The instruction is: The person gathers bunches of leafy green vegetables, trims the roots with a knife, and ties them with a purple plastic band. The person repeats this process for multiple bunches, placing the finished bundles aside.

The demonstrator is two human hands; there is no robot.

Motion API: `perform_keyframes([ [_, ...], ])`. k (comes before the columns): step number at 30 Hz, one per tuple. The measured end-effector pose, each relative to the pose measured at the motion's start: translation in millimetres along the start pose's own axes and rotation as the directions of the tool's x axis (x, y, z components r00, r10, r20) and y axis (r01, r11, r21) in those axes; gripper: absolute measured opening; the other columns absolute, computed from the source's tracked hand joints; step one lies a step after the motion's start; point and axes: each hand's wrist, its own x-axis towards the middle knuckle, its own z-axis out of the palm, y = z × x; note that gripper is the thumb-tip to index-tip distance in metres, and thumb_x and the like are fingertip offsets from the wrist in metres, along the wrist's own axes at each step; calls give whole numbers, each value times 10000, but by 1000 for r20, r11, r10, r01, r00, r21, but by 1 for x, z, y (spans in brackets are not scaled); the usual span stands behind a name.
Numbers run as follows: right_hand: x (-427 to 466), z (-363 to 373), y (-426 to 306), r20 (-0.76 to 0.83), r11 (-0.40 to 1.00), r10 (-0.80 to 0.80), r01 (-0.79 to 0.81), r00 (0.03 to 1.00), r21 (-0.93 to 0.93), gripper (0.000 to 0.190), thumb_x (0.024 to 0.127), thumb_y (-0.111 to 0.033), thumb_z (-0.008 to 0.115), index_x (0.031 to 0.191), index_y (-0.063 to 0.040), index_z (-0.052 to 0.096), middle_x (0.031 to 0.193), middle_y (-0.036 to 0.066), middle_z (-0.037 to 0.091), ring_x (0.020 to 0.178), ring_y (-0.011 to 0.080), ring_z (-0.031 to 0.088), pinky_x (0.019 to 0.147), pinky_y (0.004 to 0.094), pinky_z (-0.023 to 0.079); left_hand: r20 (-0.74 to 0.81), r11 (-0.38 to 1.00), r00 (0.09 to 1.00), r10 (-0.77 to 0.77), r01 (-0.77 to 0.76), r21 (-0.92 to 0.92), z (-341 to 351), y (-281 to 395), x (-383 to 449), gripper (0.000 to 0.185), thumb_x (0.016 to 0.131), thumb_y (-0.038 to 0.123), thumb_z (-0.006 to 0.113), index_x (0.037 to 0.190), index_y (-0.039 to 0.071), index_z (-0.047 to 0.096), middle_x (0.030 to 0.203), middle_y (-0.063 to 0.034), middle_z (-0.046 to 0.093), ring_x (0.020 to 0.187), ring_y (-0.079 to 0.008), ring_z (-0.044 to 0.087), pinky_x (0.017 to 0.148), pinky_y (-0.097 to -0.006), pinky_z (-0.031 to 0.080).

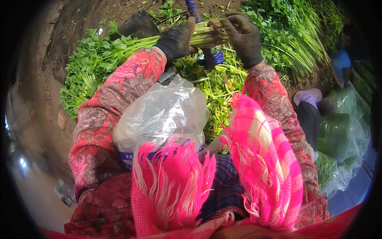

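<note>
My left hand (176, 40), in a dark work glove, is closed around the stalks of a bunch of celery (143, 42). The bunch lies sideways, its leaves to the left and its brown roots to the right. At the root end is my right hand (244, 38), gloved too, with fingers bent and thumb near the roots; whether it pinches a root cannot be told. Just below the stalks shows a roll of blue tape (217, 56) with a dark strip in front of it. A post wrapped in purple-blue tape (192, 9) rises behind the bunch.
Heaped celery (286, 33) lies at the upper right, loose yellowish leaves (220, 89) below my hands. A clear plastic bag (167, 110) covers my left knee area. At the right are a person's purple shoe (309, 96) and plastic-wrapped greens (334, 131). Pink scarf ends (262, 149) hang in front of me.
</note>
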Motion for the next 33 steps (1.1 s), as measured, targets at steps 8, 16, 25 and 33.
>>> perform_keyframes([
  [8,-23,26,19,16,995,-39,40,999,-88,200,855,-248,782,879,-77,682,1141,120,661,1077,335,627,919,434,493,-221,907,958,185,-253,-338,15,-33,24,762,887,450,754,1420,24,416,1280,-250,594,1220,-369,596,1024,-412,477],
  [16,-24,24,29,16,990,-1,4,1000,-143,220,911,-307,700,933,-89,691,1257,137,626,1164,345,580,1000,450,446,-68,894,994,85,-106,-435,11,-37,28,673,939,437,683,1423,42,432,1333,-151,550,1312,-229,506,1094,-345,407],
  [25,-12,18,18,180,978,-8,45,984,-203,179,794,-175,794,948,-113,727,1315,108,639,1190,320,617,980,431,499,-136,855,979,155,-202,-477,14,-39,26,912,832,476,803,1500,36,365,1491,-183,436,1394,-288,438,1167,-406,352],
  [33,3,18,20,370,972,-24,108,929,-208,183,798,-196,762,956,-119,711,1297,108,642,1120,331,652,946,435,520,-142,872,969,203,-245,-423,21,-48,28,906,828,494,797,1490,32,385,1488,-191,449,1387,-312,457,1147,-418,381],
])
